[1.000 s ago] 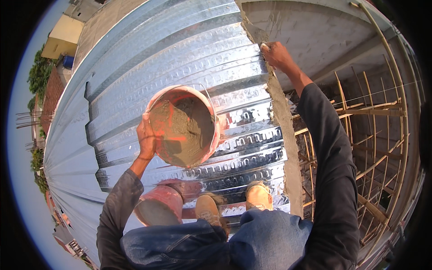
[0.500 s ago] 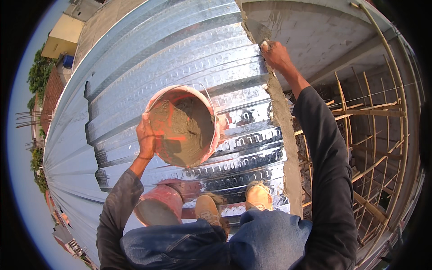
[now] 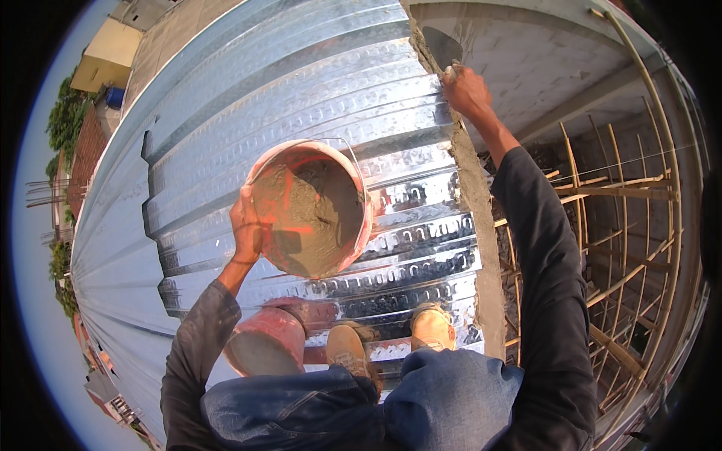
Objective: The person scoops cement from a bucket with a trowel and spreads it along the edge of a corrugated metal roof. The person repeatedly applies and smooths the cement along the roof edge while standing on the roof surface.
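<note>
Looking down at my two bare hands on a roof deck of ribbed metal sheets (image 3: 218, 143), with a reddish mortar bucket (image 3: 368, 222) upright on it as the landmark. My left hand (image 3: 247, 229) is closed on the bucket's left side at the rim; I cannot make out its thumb clearly. My right hand (image 3: 466, 89) is well apart from the bucket, beyond it and to its right, in a fist around what looks like the handle of a trowel (image 3: 442, 46). The handle is mostly hidden; the dark blade reaches farther from the bucket, its long axis pointing away from me and slightly left

The chief relation is between bucket and trowel: seen from my right hand, the bucket lies back toward me and to the left, its open mouth showing grey mortar (image 3: 316, 225). My left hand is the nearer one, already touching it. The thin wire bail (image 3: 353, 154) arches over the bucket's far right rim, on the side facing my right hand, so it partly stands in the way there

Right of the bucket, a rough mortar strip (image 3: 487, 255) follows the sheets' edge; past it are bamboo poles (image 3: 639, 193) over a deep opening, and a pale wall (image 3: 526, 45) beyond. Nearer to me than the bucket are a second bucket (image 3: 282, 325), to its left, and my tan shoes (image 3: 432, 327), to its right
</note>
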The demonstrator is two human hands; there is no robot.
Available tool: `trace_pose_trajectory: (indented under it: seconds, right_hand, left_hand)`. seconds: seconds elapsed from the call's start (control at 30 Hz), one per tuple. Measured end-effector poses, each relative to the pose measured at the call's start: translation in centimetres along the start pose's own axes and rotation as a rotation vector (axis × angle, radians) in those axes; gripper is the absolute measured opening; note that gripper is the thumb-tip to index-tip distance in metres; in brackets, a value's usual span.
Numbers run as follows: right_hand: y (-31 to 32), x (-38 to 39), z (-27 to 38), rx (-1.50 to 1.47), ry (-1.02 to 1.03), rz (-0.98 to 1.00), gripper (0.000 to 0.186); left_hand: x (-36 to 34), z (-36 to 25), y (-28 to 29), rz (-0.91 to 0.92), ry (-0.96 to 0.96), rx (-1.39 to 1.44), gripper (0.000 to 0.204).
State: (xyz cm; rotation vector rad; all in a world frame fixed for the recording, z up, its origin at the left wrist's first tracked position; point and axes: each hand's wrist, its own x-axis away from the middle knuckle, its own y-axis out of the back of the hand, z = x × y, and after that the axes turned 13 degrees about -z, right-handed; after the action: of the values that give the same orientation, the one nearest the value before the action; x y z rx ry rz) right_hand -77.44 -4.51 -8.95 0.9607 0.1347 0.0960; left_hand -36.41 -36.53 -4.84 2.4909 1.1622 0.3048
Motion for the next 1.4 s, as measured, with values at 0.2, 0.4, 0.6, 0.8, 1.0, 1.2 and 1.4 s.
trace_pose_trajectory:
  seconds: [0.2, 0.4, 0.6, 0.8, 1.0, 1.2, 1.4]
  right_hand:
    - [-0.3, -0.4, -0.3, 0.008, -0.012, -0.041, 0.048]
    - [1.8, 1.5, 1.6, 0.029, 0.103, -0.028, 0.045]
    - [2.5, -0.2, 1.1, 0.200, 0.208, 0.052, 0.042]
    - [2.6, -1.2, 1.1, 0.209, 0.194, 0.032, 0.039]
    - [2.6, -0.2, 1.2, 0.207, 0.211, 0.041, 0.041]
    - [1.3, 1.7, 7.6, 0.125, 0.289, -0.106, 0.056]
    - [-3.0, -2.9, 7.8, 0.291, 0.422, -0.127, 0.044]
  left_hand:
    - [-0.1, -0.1, -0.2, 0.018, 0.036, 0.038, 0.066]
    - [0.2, -0.3, 0.2, -0.024, -0.011, 0.020, 0.068]
    - [-0.1, 0.1, -0.1, 0.008, -0.018, 0.016, 0.069]
    - [-0.1, 0.3, -0.1, 0.004, -0.014, 0.010, 0.069]
    - [0.1, -0.4, -0.2, 0.024, -0.024, -0.028, 0.069]
    - [0.1, 0.2, 1.1, 0.042, 0.005, -0.037, 0.068]
    - [0.1, -0.6, -0.6, 0.028, -0.081, -0.029, 0.069]
